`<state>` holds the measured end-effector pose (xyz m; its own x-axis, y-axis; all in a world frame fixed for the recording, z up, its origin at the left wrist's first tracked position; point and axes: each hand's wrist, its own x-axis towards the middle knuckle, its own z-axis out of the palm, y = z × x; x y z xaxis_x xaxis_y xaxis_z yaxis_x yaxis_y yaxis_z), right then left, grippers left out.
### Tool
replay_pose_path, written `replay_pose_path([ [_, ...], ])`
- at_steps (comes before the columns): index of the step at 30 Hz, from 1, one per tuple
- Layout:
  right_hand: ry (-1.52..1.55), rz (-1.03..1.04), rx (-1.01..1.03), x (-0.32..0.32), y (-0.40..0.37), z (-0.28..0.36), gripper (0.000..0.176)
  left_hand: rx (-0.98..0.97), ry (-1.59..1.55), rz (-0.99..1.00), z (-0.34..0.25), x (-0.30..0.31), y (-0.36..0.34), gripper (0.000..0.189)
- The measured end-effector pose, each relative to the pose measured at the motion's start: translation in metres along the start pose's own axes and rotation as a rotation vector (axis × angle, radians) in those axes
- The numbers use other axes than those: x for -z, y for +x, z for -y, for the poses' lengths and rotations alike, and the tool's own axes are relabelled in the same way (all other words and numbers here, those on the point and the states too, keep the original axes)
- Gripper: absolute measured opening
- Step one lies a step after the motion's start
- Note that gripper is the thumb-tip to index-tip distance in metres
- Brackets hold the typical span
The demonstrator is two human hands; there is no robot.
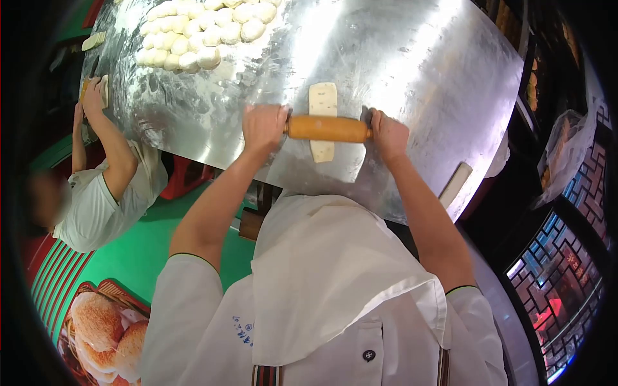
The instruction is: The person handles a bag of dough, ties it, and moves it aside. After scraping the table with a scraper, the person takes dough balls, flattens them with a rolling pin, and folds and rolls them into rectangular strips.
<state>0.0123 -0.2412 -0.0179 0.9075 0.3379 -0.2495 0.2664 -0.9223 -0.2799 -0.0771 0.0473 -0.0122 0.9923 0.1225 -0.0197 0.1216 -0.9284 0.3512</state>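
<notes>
A wooden rolling pin [328,128] lies crosswise over a flattened strip of dough [323,98], whose two ends show beyond and in front of it. Small dark marks dot the dough's far end. My left hand [264,130] is closed around the pin's left handle. At the other end, my right hand [389,136] grips the right handle. A small dark edge shows beside the right fingers; I cannot make out what it is. Beneath all this is the shiny metal table [444,96].
Several round dough balls [193,32] sit in rows at the far left, with flour around them. On the left a co-worker [103,193] works at the table edge with a rolling pin and dough. A pale flat bar [456,184] rests near the right edge.
</notes>
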Motion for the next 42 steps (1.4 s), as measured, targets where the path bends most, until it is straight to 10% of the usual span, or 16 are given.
replay_pose_path([
  [10, 0.151, 0.009, 0.117, -0.023, -0.109, -0.011, 0.035, 0.046, -0.154, 0.147, -0.026, 0.025, -0.102, 0.025],
  [25, -0.101, -0.023, -0.128, 0.031, 0.123, -0.003, 0.049, 0.166, 0.014, -0.024, 0.013, 0.000, 0.127, 0.046],
  [42, -0.013, -0.047, 0.109, -0.025, -0.058, -0.014, 0.036, -0.071, 0.011, -0.113, -0.011, 0.000, -0.050, 0.025],
])
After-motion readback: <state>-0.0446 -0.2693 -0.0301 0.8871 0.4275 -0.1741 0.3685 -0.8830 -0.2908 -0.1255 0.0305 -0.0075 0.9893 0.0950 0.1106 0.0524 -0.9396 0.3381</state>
